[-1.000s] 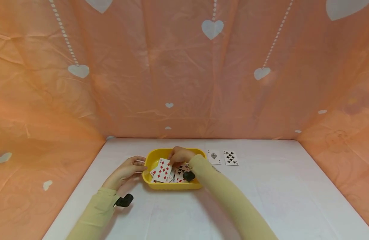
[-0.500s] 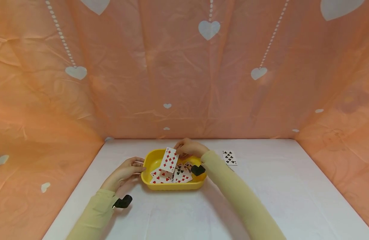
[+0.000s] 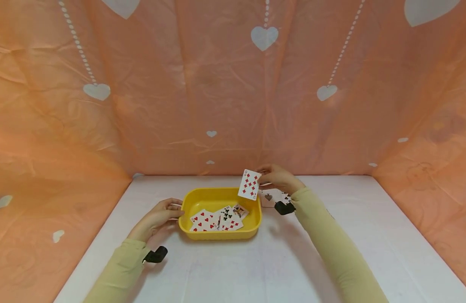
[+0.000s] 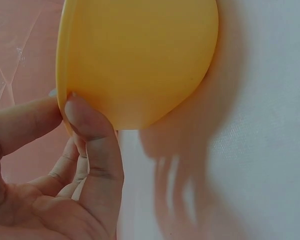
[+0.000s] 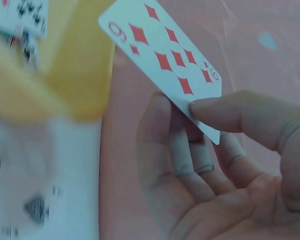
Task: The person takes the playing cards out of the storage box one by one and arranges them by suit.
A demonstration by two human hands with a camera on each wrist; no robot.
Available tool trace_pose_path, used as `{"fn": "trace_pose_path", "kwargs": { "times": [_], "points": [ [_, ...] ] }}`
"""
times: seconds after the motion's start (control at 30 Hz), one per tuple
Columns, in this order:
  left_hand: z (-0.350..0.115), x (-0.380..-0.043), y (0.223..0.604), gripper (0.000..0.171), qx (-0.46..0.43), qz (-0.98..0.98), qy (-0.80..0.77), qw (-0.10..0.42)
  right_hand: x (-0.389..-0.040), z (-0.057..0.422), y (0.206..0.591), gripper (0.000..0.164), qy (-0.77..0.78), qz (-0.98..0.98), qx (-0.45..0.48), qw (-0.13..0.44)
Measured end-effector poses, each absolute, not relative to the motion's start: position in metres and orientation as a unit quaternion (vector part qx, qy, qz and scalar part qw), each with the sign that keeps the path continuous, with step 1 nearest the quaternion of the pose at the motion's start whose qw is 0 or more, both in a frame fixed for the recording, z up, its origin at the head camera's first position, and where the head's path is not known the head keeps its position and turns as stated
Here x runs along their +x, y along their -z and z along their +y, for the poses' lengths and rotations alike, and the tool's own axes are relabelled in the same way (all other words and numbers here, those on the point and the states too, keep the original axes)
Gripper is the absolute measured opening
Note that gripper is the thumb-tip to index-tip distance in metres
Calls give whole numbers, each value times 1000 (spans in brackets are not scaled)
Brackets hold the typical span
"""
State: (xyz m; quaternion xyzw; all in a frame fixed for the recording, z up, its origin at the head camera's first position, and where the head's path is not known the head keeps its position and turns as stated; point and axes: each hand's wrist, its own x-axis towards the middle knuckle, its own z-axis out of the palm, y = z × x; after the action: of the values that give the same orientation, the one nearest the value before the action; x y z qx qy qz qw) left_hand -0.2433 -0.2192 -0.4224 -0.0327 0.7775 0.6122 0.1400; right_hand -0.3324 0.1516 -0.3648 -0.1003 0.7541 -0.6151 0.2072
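Observation:
My left hand (image 3: 159, 216) pinches the left rim of a yellow plastic tray (image 3: 221, 235) between thumb and index finger; the left wrist view shows the thumb (image 4: 92, 117) against the tray's wall. Raised above the tray's right end is the nine of diamonds playing card (image 3: 250, 184), face showing. My right hand (image 3: 280, 179) grips that card's edge with thumb and fingers. Several more playing cards (image 3: 204, 219) lie face up and overlapping inside the tray, hearts, clubs and diamonds among them.
Just right of the tray an ace of spades (image 3: 268, 198) lies face up on the white table (image 3: 218, 269). Beside it a clubs card (image 3: 287, 196) is mostly hidden behind my right wrist. An orange cloth with white hearts (image 3: 233, 105) hangs behind the table.
My right hand has lifted the nine of diamonds from the tray and carried it rightward over the right rim. The left hand keeps its grip on the tray.

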Motion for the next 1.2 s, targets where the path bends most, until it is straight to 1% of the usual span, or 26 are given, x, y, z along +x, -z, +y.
{"fn": "trace_pose_path", "kwargs": {
  "times": [0.23,0.53,0.7,0.93,1.2],
  "points": [
    [-218,-243,423,45,-37,780,-609,140,-331,200,376,50,631,752,-68,177],
    [-217,-243,422,44,-31,771,-620,139,-322,263,392,46,666,728,-66,149],
    [-219,-241,424,43,-14,764,-630,141,-319,296,398,44,670,727,-30,145],
    [-219,-241,422,44,-28,772,-619,138,-315,332,407,38,673,727,35,131],
    [-218,-241,423,44,-47,776,-613,140,-317,344,423,21,732,656,114,142]
  ]
}}
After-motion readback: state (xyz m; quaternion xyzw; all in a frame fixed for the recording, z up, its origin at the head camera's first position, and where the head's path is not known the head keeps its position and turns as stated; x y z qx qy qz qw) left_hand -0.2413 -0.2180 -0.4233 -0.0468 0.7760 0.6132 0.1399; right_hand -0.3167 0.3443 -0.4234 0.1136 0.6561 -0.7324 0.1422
